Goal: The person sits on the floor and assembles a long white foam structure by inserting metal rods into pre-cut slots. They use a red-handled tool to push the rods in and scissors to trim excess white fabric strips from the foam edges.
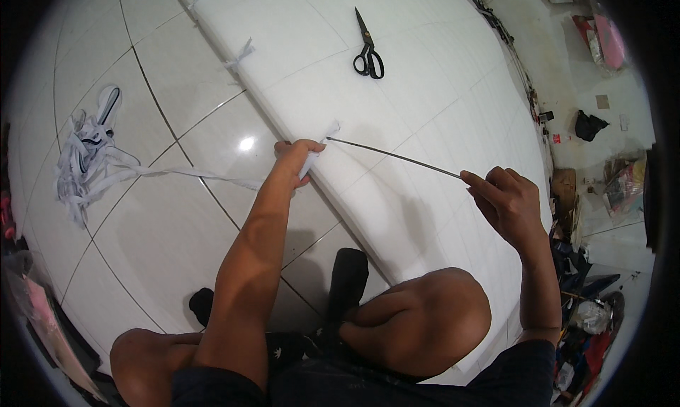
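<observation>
A thick white padded slab [439,67], like a sheet of foam or wadding, lies before me. At its left edge my left hand [292,159] is closed around a white fabric strip [307,168], the thumb on top. One end of the strip pokes up past the thumb onto the slab. My right hand [506,200], over the slab, grips a long thin dark metal rod [397,155] near its end. The rod's far tip is at the strip end, just beside my left thumb; whether it touches cannot be made out.
Black-handled scissors [368,53] lie on the slab. A tangled heap of white strip [88,159] sits on the tiled floor [212,134] at left. Short white ties [244,51] stick out along the slab's edge. Bags and clutter [591,315] line the right side.
</observation>
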{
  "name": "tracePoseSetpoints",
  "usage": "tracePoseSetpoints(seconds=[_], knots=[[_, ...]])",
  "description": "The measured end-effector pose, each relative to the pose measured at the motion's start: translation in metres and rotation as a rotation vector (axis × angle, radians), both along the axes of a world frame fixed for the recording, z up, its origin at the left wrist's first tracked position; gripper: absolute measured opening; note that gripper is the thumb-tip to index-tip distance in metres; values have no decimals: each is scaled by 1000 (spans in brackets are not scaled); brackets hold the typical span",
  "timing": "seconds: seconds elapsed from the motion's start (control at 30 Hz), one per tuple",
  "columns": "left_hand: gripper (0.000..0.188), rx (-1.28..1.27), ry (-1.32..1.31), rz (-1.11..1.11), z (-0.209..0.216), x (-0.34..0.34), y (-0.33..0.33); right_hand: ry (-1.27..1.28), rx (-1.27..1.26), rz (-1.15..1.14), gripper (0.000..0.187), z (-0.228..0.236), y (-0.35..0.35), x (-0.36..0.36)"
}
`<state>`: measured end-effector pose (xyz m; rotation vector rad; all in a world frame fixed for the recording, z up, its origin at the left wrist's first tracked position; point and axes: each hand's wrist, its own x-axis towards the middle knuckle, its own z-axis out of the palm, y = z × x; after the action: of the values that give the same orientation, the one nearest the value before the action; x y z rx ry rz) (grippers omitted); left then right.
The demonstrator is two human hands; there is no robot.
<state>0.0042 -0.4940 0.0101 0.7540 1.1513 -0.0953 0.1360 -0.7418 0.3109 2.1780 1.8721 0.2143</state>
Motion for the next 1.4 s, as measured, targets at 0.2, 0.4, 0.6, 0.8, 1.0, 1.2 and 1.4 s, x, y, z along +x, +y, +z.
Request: tracePoseSetpoints(seconds=[0.2,0.4,0.6,0.8,1.0,1.2,1.4], knots=[[93,60,38,-4,-6,1,-1,-13,-10,20,32,5,5,0],[93,57,3,-4,-6,1,-2,-34,-11,40,32,6,9,1],[101,-31,3,30,-2,0,1,-8,-1,62,33,7,17,1],[102,-36,0,10,3,-2,3,-10,-47,88,31,13,32,1],[101,-30,-7,32,0,-1,1,-63,-196,102,28,39,68,-3],[100,-44,-40,0,3,-1,4,-62,-178,112,29,36,64,-3],[103,-30,-9,34,0,-4,3,-77,-165,113,29,33,62,-2]])
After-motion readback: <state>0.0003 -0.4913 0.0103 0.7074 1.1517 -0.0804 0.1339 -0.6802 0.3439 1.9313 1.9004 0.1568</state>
